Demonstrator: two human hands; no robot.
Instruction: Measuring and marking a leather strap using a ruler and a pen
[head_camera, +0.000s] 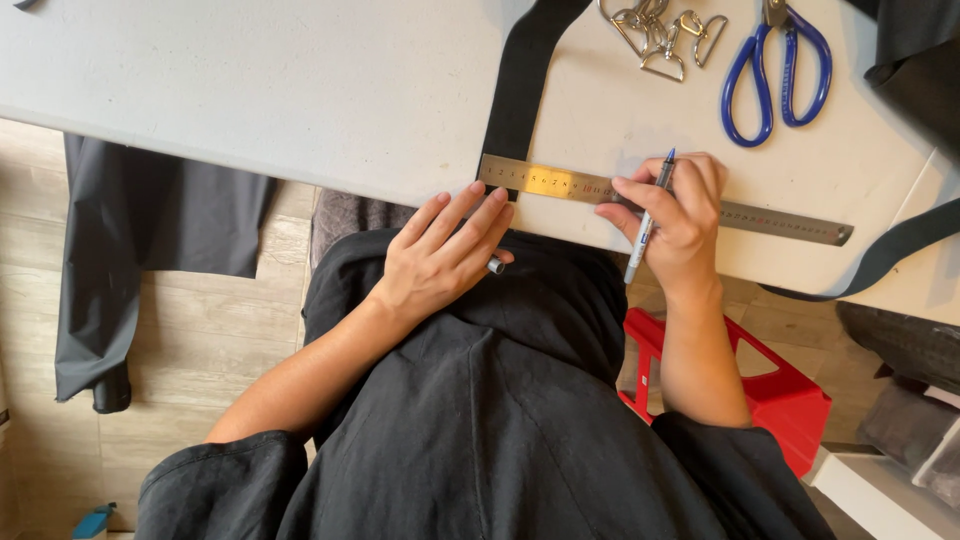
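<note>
Ruler: metal ruler (560, 184) lies across black strap (520, 80) at white table (300, 80) edge.
Right hand (680, 215): grasps pen (648, 220), pressing ruler.
Left hand (440, 255): released, fingertips on ruler's end.
Scissors: blue scissors (775, 75) at 1 o'clock.
Clips: metal clips (665, 35) at 12.

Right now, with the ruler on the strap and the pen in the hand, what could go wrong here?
1. The metal ruler lies at the table edge; only fingertips of the left hand and the right hand steady it, so it may slide and spoil the mark.
2. The black strap hangs over the edge and could shift.
3. The pen might stain the table.
</note>
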